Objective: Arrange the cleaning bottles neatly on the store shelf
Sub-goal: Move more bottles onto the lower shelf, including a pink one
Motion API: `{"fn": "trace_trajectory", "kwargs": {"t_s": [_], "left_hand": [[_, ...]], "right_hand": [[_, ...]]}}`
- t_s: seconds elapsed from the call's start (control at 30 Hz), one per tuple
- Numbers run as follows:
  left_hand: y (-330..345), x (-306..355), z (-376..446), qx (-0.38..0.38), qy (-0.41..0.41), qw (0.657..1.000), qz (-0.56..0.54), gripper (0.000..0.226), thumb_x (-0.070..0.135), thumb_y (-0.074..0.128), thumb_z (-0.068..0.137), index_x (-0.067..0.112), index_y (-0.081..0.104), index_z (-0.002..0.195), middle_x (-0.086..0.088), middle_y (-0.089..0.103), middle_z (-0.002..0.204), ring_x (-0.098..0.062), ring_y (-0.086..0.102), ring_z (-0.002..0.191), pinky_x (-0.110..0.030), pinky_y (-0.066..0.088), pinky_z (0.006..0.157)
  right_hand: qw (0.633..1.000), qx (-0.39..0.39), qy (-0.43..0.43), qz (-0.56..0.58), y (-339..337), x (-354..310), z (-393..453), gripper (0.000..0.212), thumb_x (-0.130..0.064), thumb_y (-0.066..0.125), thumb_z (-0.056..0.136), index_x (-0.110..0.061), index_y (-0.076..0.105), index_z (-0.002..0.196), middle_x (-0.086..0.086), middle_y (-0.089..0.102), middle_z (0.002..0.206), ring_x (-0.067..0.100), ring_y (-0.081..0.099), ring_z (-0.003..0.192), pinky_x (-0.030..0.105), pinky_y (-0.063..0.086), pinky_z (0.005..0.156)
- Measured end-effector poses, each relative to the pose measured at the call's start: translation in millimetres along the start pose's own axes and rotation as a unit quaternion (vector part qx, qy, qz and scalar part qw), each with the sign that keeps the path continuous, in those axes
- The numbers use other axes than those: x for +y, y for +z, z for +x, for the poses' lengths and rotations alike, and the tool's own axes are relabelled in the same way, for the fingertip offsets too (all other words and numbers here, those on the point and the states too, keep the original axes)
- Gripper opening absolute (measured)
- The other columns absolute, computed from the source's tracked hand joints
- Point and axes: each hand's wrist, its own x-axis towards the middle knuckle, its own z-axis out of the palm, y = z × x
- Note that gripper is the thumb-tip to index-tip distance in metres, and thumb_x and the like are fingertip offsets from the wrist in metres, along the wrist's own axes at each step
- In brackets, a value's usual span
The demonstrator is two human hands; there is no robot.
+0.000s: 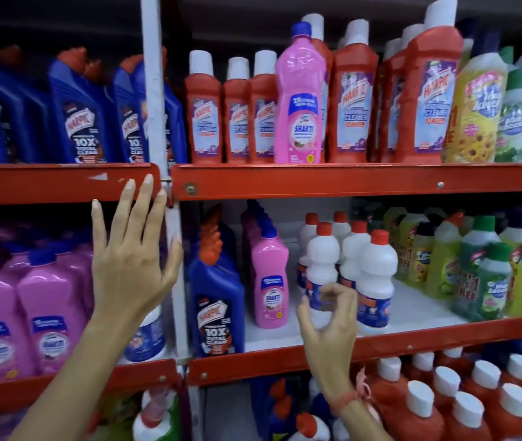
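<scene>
My right hand (328,316) grips the lower body of a white bottle with a red cap (322,262) at the front of the middle shelf (412,342). Several more white bottles (377,275) stand right behind and beside it. My left hand (132,259) is raised with fingers spread, its fingertips touching the red edge of the upper shelf (62,183); it holds nothing. A tall pink bottle (299,100) stands among red bottles (204,113) on the upper shelf. A smaller pink bottle (269,278) and a blue bottle (216,300) stand left of the white ones.
A white upright post (153,90) splits the shelving into two bays. Blue bottles (75,109) fill the upper left, pink bottles (8,313) the middle left, yellow and green bottles (488,275) the right. Red bottles with white caps (463,402) crowd the bottom shelf.
</scene>
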Motion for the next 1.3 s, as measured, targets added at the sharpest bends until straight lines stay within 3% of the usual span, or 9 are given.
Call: {"fn": "trace_trajectory", "kwargs": {"t_s": [0.13, 0.23, 0.33, 0.43, 0.57, 0.7, 1.0, 1.17, 1.3], "left_hand": [[-12, -46, -2, -0.002, 0.000, 1.000, 0.001, 0.059, 0.036, 0.038, 0.102, 0.007, 0.035, 0.153, -0.012, 0.029, 0.164, -0.028, 0.024, 0.153, -0.058, 0.010, 0.126], [-16, -73, -2, -0.012, -0.004, 1.000, -0.006, 0.061, 0.038, 0.037, 0.102, 0.009, 0.030, 0.155, -0.010, 0.026, 0.166, -0.026, 0.021, 0.154, -0.057, 0.009, 0.126], [-16, -89, -3, -0.031, -0.006, 0.999, -0.011, 0.062, 0.039, 0.035, 0.102, 0.010, 0.029, 0.156, -0.009, 0.023, 0.167, -0.025, 0.019, 0.155, -0.056, 0.009, 0.126], [-13, -102, -7, -0.054, -0.006, 0.998, -0.018, 0.061, 0.038, 0.033, 0.101, 0.010, 0.031, 0.155, -0.011, 0.024, 0.166, -0.025, 0.020, 0.155, -0.057, 0.009, 0.125], [-11, -113, -10, -0.076, -0.003, 0.997, -0.019, 0.061, 0.036, 0.031, 0.100, 0.010, 0.032, 0.155, -0.010, 0.023, 0.167, -0.025, 0.022, 0.154, -0.057, 0.010, 0.125], [-11, -113, -10, -0.079, 0.000, 0.996, -0.030, 0.061, 0.036, 0.031, 0.100, 0.009, 0.031, 0.155, -0.012, 0.023, 0.166, -0.026, 0.020, 0.155, -0.056, 0.010, 0.125], [-16, -114, -8, -0.089, -0.001, 0.995, -0.050, 0.059, 0.036, 0.029, 0.100, 0.009, 0.038, 0.152, -0.010, 0.029, 0.164, -0.025, 0.026, 0.153, -0.059, 0.015, 0.123], [-29, -97, 1, -0.082, -0.037, 0.993, -0.080, 0.062, 0.042, 0.031, 0.098, 0.010, 0.041, 0.151, -0.011, 0.032, 0.163, -0.025, 0.027, 0.152, -0.058, 0.012, 0.124], [-27, -57, 11, -0.051, -0.021, 0.992, -0.109, 0.058, 0.039, 0.034, 0.100, 0.010, 0.042, 0.150, -0.009, 0.034, 0.162, -0.023, 0.026, 0.152, -0.056, 0.012, 0.125]], "right_hand": [[0.997, -0.061, -0.038, 0.018, 47, -44, -47, 0.018, -0.009, 0.067, 0.079, -0.013, 0.057, 0.093, -0.001, 0.055, 0.085, 0.016, 0.056, 0.079, 0.023, 0.048, 0.073], [0.990, -0.132, -0.043, 0.033, 83, -69, -79, 0.021, -0.015, 0.064, 0.081, -0.015, 0.062, 0.102, -0.003, 0.062, 0.095, 0.010, 0.063, 0.088, 0.025, 0.053, 0.079], [0.975, -0.222, -0.011, -0.007, 118, -90, -104, 0.049, -0.031, 0.062, 0.083, -0.019, 0.054, 0.130, -0.003, 0.060, 0.121, 0.009, 0.060, 0.111, 0.030, 0.052, 0.093], [0.951, -0.298, 0.060, -0.051, 151, -105, -121, 0.082, -0.043, 0.066, 0.084, -0.019, 0.026, 0.151, -0.003, 0.039, 0.149, 0.014, 0.047, 0.134, 0.030, 0.046, 0.105], [0.947, -0.284, 0.102, -0.106, 184, -110, -133, 0.094, -0.048, 0.068, 0.084, -0.013, 0.016, 0.155, 0.005, 0.032, 0.154, 0.023, 0.047, 0.135, 0.033, 0.046, 0.104], [0.954, -0.241, 0.122, -0.130, 200, -107, -131, 0.085, -0.044, 0.072, 0.082, -0.012, 0.030, 0.149, 0.005, 0.046, 0.144, 0.026, 0.057, 0.125, 0.034, 0.051, 0.095], [0.965, -0.241, 0.100, 0.028, 175, -115, -115, 0.071, -0.044, 0.075, 0.079, -0.030, 0.038, 0.138, -0.015, 0.056, 0.129, 0.003, 0.059, 0.112, -0.001, 0.042, 0.079], [0.960, -0.260, 0.065, 0.080, 126, -116, -85, 0.066, -0.049, 0.079, 0.070, -0.053, 0.037, 0.121, -0.023, 0.061, 0.120, 0.000, 0.061, 0.111, 0.019, 0.054, 0.088], [0.962, -0.256, 0.056, 0.075, 74, -102, -57, 0.072, -0.040, 0.086, 0.063, -0.051, 0.044, 0.121, -0.021, 0.065, 0.118, 0.002, 0.065, 0.107, 0.022, 0.057, 0.083]]}}
